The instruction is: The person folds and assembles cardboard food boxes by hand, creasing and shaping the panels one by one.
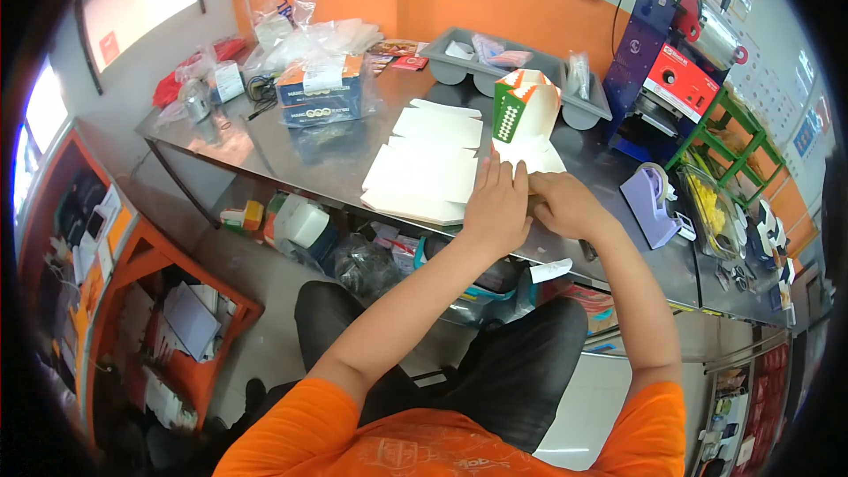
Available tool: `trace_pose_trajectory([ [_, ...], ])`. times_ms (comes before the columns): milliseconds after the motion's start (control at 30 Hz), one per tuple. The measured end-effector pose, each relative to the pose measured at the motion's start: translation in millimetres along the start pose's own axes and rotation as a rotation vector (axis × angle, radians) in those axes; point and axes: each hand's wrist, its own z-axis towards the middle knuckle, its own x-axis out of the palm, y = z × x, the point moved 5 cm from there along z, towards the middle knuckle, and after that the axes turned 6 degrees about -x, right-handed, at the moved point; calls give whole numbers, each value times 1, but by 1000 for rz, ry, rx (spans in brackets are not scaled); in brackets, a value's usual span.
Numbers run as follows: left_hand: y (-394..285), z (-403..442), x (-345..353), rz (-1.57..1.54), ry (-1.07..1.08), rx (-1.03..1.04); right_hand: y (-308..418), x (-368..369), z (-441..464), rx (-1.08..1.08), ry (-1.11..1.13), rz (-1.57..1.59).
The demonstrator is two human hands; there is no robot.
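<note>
The printed carton (527, 112) stands partly folded on the metal table (596, 159), its near part under the hands, probably so that it does not slip; the flat white cartons (424, 168) lie just to its left, seemingly for easy reach. The left hand (497, 208) comes with its palm down and fingers extended, nearly together, while the right hand (570, 205) bends its fingers inward, and I cannot tell if they pinch the carton.

Bright indoor light. Windows (141, 4) at left blown out white. Glare patches on the steel table (322, 155); soft shadows beneath it. Strong fisheye: edges bend, corners go black. Far-right wall posters (808, 132) soft, print unreadable.
</note>
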Motion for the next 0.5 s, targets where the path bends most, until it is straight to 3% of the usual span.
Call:
trace_pose_trajectory([
  [67,-2,-7,-15,-6,-4,55,2,0,-3,-22,-69,49],
  [133,-2,-25,-53,-89,-25,170,30,-17,-10,-46,-324,-28],
  [167,3,-32,-83,-98,36,118,45,-28,-14,-52,-453,-65],
  [267,73,-49,-114,36,30,40,73,-27,-16,-90,-433,158],
  [333,106,-40,-127,-14,219,-181,90,-14,-9,-112,-423,217],
  [500,145,-16,-130,-83,459,-51,98,9,20,-152,-389,243],
])
